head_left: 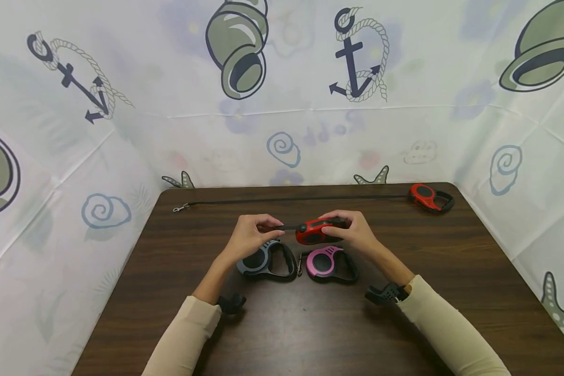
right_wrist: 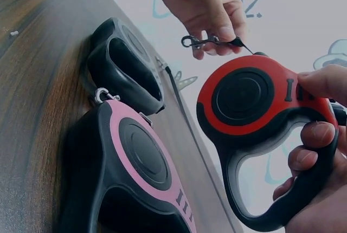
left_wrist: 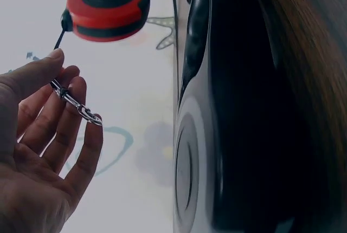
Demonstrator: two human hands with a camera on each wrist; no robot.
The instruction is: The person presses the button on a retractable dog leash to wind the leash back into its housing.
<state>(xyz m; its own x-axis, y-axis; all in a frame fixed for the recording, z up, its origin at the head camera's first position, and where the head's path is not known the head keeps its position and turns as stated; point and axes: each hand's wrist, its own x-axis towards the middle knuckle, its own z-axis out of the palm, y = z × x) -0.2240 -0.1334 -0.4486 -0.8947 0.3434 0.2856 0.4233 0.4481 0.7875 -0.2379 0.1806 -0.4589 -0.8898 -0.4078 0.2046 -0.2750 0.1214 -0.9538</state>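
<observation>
My right hand (head_left: 354,230) grips the handle of a red and black retractable dog leash (right_wrist: 243,93), fingers through the loop and thumb on top near the buttons. A short length of black strap comes out of its nose. My left hand (head_left: 251,237) pinches that strap beside its metal snap clip (left_wrist: 87,112), which lies against the fingers. The held leash is raised above the table. Below the hands lie a grey and black retractable leash (head_left: 255,261) and a pink and black one (head_left: 320,262), side by side with handles to the right.
A second red leash (head_left: 424,196) lies at the table's back right. Its black strap (head_left: 301,198) is drawn out along the back edge to a metal clip (head_left: 180,208) at the left. A patterned cloth (head_left: 207,146) surrounds the dark wooden table (head_left: 305,334).
</observation>
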